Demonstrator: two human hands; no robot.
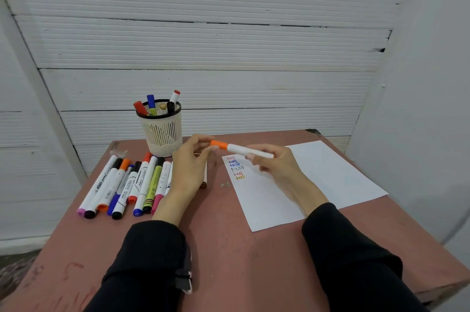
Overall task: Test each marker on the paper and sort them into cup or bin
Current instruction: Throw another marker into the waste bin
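Note:
I hold a white marker with an orange cap level above the table, between the cup and the paper. My right hand grips its white barrel. The fingertips of my left hand pinch the orange cap end. A white sheet of paper lies at the right, with several coloured "test" words near its top left corner. A cream mesh cup at the back holds several markers. A row of several markers lies on the table at the left, partly behind my left wrist.
The table is reddish-brown, with its far edge near a white slatted wall. One more marker lies partly hidden under my left hand. Small scraps lie by the paper's left edge. No bin is in view.

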